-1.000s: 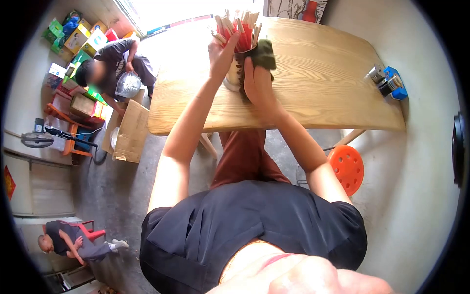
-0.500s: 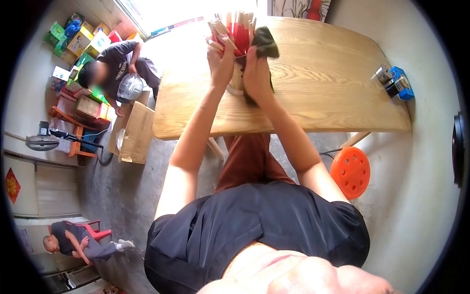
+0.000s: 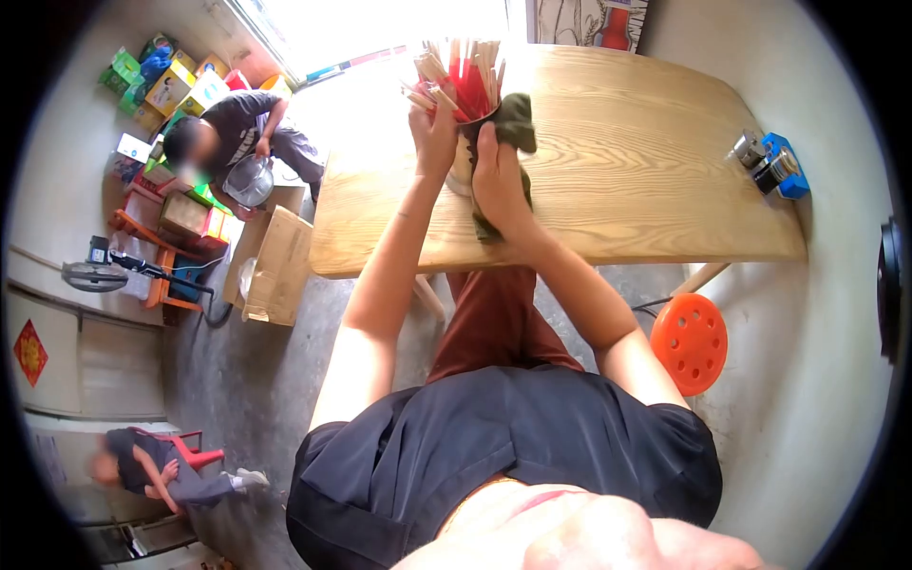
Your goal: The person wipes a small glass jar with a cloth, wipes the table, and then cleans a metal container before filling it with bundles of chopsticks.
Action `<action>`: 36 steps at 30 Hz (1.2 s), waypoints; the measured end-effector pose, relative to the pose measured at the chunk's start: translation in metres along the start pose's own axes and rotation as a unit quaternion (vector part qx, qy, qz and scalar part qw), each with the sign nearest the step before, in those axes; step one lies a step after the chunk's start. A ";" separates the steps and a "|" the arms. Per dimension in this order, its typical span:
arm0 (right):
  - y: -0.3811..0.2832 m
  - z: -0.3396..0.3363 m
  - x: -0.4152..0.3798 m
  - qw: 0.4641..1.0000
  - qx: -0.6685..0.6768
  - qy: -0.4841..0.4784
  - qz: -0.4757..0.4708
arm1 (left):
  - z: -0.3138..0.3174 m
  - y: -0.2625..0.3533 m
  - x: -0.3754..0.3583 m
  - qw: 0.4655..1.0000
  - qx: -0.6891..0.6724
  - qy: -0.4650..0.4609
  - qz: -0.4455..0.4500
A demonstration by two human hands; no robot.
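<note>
The chopstick holder (image 3: pixel 463 163), packed with red and pale chopsticks (image 3: pixel 463 71), stands near the wooden table (image 3: pixel 646 180)'s left edge, bare grained boards stretching rightward. The left hand (image 3: pixel 433 133) clasps the sticks. The right hand (image 3: pixel 497 180) presses a dark green cloth (image 3: pixel 514 123) against the holder's side.

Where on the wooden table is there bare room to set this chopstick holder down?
The wooden table is bare between the chopstick holder and the blue box with small tins at the right edge. The near-left corner is also bare. It is crowded only around the holder, where the left hand and the right hand, pressing a dark green cloth, meet.
</note>
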State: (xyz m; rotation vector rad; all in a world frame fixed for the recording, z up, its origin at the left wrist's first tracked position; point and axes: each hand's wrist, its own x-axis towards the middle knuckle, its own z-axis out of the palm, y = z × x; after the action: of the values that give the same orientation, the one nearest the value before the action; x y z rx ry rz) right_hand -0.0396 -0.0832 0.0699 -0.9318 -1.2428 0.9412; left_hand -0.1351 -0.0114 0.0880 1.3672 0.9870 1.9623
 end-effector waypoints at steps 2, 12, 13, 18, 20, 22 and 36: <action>0.026 0.000 0.023 0.965 -0.143 0.006 -0.221 | -0.003 0.004 -0.002 1.000 -0.004 -0.016 -0.011; 0.047 -0.022 0.086 0.965 -0.027 -0.109 0.238 | -0.015 -0.009 0.012 0.998 -0.055 -0.009 -0.011; 0.045 -0.023 0.082 0.965 -0.068 -0.111 0.227 | -0.014 -0.004 0.012 0.998 -0.062 -0.012 -0.018; 0.045 -0.038 0.061 0.940 -0.287 -0.157 0.098 | -0.026 0.006 0.015 0.993 -0.082 0.022 -0.086; 0.081 -0.064 0.053 0.809 -0.464 -0.273 -0.235 | -0.053 0.001 0.024 0.978 -0.115 -0.117 -0.126; 0.074 -0.090 0.044 0.743 -0.490 -0.350 -0.292 | -0.070 -0.001 0.037 0.972 -0.097 -0.143 -0.156; -0.008 -0.102 0.039 0.957 -0.185 -0.205 -0.091 | -0.059 0.012 0.030 0.983 -0.070 -0.106 -0.131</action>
State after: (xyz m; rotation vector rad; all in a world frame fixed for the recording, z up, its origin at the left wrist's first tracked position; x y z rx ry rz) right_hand 0.0656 -0.0555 0.0808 -0.9137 -1.8734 0.7902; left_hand -0.2011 -0.0099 0.1013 1.2670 0.8638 1.6226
